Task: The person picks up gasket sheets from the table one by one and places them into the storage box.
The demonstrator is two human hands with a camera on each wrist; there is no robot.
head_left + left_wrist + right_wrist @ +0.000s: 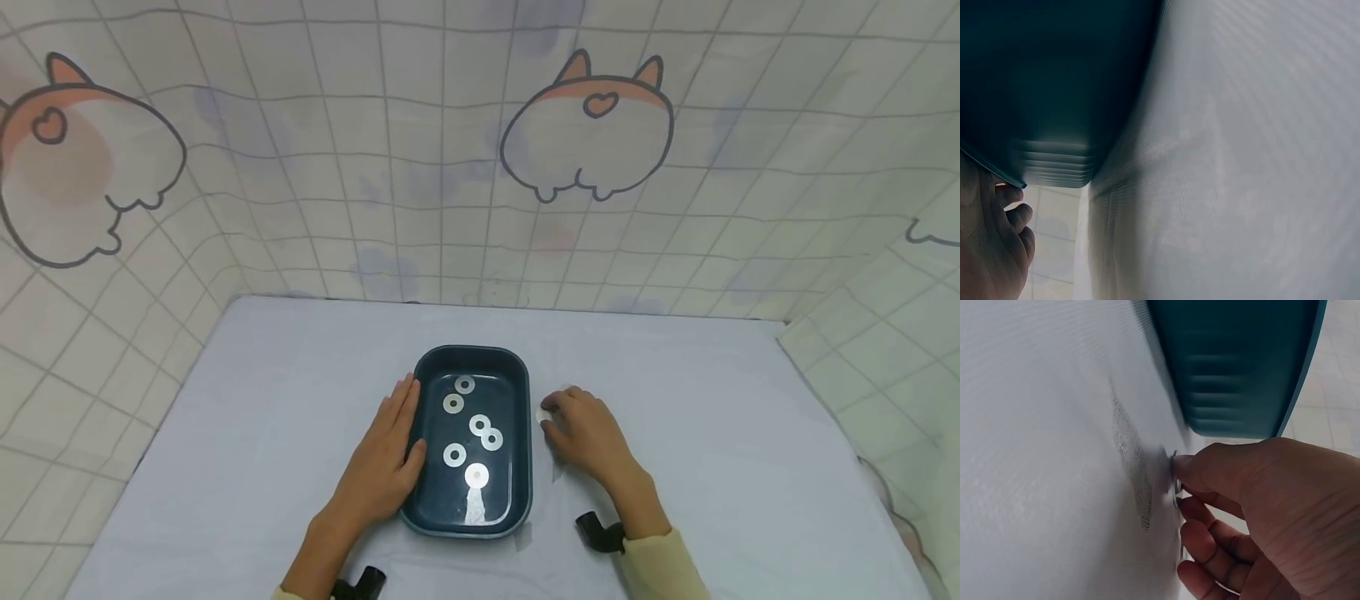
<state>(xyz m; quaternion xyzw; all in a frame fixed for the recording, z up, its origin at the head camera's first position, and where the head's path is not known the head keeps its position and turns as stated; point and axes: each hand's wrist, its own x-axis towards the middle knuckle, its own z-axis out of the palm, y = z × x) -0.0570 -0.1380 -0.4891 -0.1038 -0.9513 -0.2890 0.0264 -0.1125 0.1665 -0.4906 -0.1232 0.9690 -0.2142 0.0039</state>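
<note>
A dark teal rectangular tray [442, 521] sits on the white-covered table, with several silver-white flat washers [454, 454] lying in it. Along the tray's left rim rests my left hand [378, 458], its fingers straight and the thumb over the edge. The left wrist view shows that hand [997, 244] beside the tray's wall. To the right of the tray, my right hand [588, 429] pinches a washer [543, 414] at the table surface. Seen edge-on in the right wrist view, the thin washer [1175, 481] is between thumb and fingertips.
The white tablecloth [720, 417] has small greyish patches beside the tray's right side. Black wrist mounts [600, 532] sit on both forearms. A patterned, gridded curtain [442, 208] borders the table at the back and sides.
</note>
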